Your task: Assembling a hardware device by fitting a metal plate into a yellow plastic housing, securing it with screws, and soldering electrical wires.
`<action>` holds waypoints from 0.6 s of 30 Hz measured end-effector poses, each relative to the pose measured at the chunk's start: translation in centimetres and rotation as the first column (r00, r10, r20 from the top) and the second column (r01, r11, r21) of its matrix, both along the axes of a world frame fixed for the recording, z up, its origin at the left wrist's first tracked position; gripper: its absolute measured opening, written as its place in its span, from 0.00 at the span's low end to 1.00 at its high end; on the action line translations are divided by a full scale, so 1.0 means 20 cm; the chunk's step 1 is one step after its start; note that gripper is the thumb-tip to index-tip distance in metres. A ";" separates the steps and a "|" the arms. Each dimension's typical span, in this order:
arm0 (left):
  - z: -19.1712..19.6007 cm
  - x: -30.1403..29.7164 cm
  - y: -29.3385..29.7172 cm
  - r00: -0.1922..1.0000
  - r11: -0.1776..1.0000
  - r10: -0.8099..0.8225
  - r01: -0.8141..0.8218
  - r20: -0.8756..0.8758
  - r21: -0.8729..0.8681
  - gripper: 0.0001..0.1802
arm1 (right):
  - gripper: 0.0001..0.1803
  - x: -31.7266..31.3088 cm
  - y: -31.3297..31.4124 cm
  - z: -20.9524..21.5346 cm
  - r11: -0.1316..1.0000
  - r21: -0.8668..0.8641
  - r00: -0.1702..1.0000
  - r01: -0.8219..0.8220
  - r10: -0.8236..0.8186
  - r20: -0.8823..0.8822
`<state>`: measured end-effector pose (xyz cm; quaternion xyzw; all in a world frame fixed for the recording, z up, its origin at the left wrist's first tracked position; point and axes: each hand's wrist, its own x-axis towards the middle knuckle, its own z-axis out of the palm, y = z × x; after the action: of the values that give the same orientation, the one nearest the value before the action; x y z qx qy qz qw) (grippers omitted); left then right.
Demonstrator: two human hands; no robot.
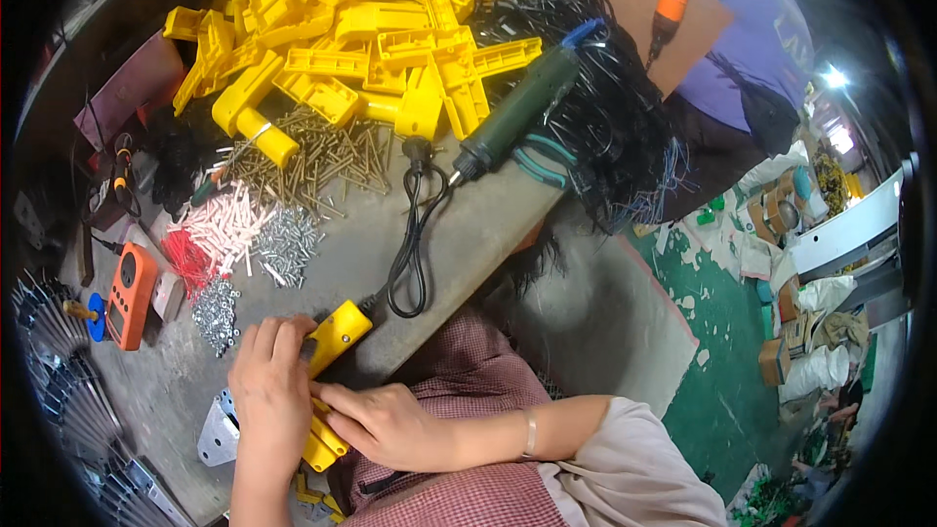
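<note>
My left hand [270, 390] lies over a yellow plastic tool housing [337, 330] at the near edge of the grey workbench [488, 215] and grips it. My right hand [386, 425] comes in from the right and presses its fingers on the lower part of the same housing. A black cord [410, 254] runs from the housing's top end across the bench. A grey metal plate [217, 434] lies just left of my left hand.
A heap of yellow plastic housings [361, 29] fills the far bench, with a green electric screwdriver [512, 112], black wire bundles [615, 127], piles of screws [322, 151], white and red small parts [220, 224] and an orange meter [129, 295]. Another person in purple [752, 49] stands at the right.
</note>
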<state>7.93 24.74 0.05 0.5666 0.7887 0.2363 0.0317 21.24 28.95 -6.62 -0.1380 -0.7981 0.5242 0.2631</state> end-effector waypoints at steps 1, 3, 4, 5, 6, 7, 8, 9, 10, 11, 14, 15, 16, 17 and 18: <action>0.00 -0.01 0.00 1.000 1.000 0.012 -0.012 0.003 0.006 0.16 | 0.22 0.05 0.02 0.04 0.988 -0.064 0.970 -0.143 0.153 0.191; 0.01 -0.02 0.00 0.997 0.999 -0.010 0.008 0.077 0.033 0.17 | 0.23 0.12 0.14 0.09 0.972 0.023 0.958 -0.233 0.225 0.179; 0.01 -0.02 0.00 0.997 0.999 0.004 -0.007 0.075 0.035 0.17 | 0.22 0.15 0.27 0.06 0.977 0.204 0.998 -0.060 0.055 0.033; 0.01 -0.02 -0.02 1.000 0.999 -0.014 0.014 0.001 0.033 0.16 | 0.22 0.17 0.43 0.05 0.926 0.351 0.985 0.137 -0.090 -0.146; 0.00 -0.03 -0.04 0.997 0.999 -0.029 0.031 -0.070 0.025 0.16 | 0.13 0.20 0.54 0.17 0.942 -0.013 0.937 0.337 -0.336 -0.093; -0.01 -0.03 -0.06 0.997 0.999 -0.016 0.018 -0.074 0.030 0.16 | 0.15 0.21 0.69 0.14 0.781 -0.102 0.786 0.617 -0.618 0.021; -0.01 -0.04 -0.06 0.994 0.997 -0.061 0.064 -0.090 0.037 0.16 | 0.20 0.24 0.84 0.17 0.754 -0.071 0.750 0.653 -0.657 -0.074; -0.01 -0.04 -0.04 0.987 0.992 -0.116 0.121 -0.108 0.040 0.16 | 0.24 0.28 0.98 0.13 0.715 -0.099 0.708 0.692 -0.699 -0.101; -0.01 -0.04 -0.03 0.988 0.992 -0.118 0.122 -0.101 0.035 0.15 | 0.33 0.27 1.06 0.14 0.674 0.008 0.674 0.738 -0.738 -0.041; -0.01 -0.04 -0.03 0.988 0.992 -0.118 0.122 -0.102 0.034 0.15 | 0.33 0.22 1.10 0.16 0.675 0.006 0.675 0.738 -0.737 -0.041; 0.00 -0.05 -0.01 0.996 0.997 -0.075 0.075 -0.056 0.010 0.15 | 0.48 0.09 1.17 0.15 0.511 0.212 0.512 0.833 -0.857 0.053; 0.00 -0.05 -0.02 0.998 0.999 -0.046 0.046 -0.035 0.017 0.14 | 0.48 0.05 1.18 0.13 0.528 0.206 0.527 0.824 -0.848 0.063; -0.01 -0.05 -0.03 1.000 1.000 -0.014 0.015 -0.014 0.023 0.13 | 0.47 0.01 1.18 0.11 0.480 0.111 0.485 0.870 -0.874 -0.019; -0.01 -0.05 -0.04 1.000 1.000 0.008 -0.008 -0.011 0.009 0.13 | 0.46 -0.03 1.17 0.09 0.434 0.009 0.433 0.901 -0.897 -0.091; -0.02 -0.05 -0.06 0.997 0.998 0.059 -0.060 0.050 0.023 0.12 | 0.44 -0.02 1.21 0.01 0.468 -0.078 0.442 0.880 -0.869 -0.222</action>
<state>6.90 23.54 -0.44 0.5372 0.8012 0.2610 0.0371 20.78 53.23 -6.36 -0.4609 -0.5888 0.3058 0.5894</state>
